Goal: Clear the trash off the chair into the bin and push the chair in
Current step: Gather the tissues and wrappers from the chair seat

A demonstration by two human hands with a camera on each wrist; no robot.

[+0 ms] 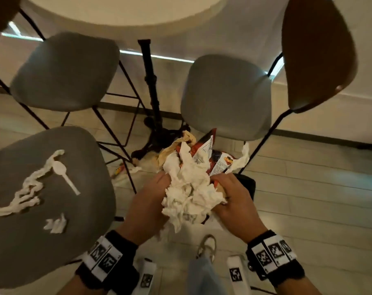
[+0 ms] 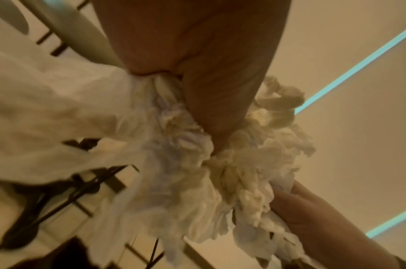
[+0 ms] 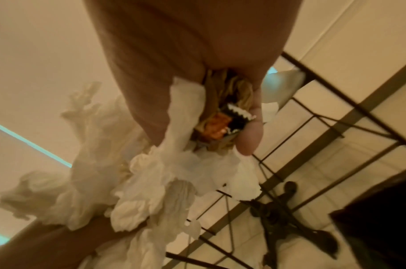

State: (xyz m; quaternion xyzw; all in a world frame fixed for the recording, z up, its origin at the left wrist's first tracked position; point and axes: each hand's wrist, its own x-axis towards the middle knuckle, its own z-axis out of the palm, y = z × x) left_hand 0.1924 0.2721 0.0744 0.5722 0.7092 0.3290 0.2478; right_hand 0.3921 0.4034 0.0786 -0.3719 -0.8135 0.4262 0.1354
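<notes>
Between our two hands we hold a big wad of crumpled white napkins (image 1: 189,192) with red snack wrappers (image 1: 215,162) bunched in it: our left hand (image 1: 148,201) curls its fingers into the paper on one side, and our right hand (image 1: 232,196) clutches paper and wrapper together on the other. Under the bundle, by our right hand, shows the dark bin (image 1: 248,184). On the grey chair (image 1: 53,241) to our left lie a twisted napkin strip (image 1: 25,192), a white plastic spoon (image 1: 66,175) and a small paper scrap (image 1: 55,225).
</notes>
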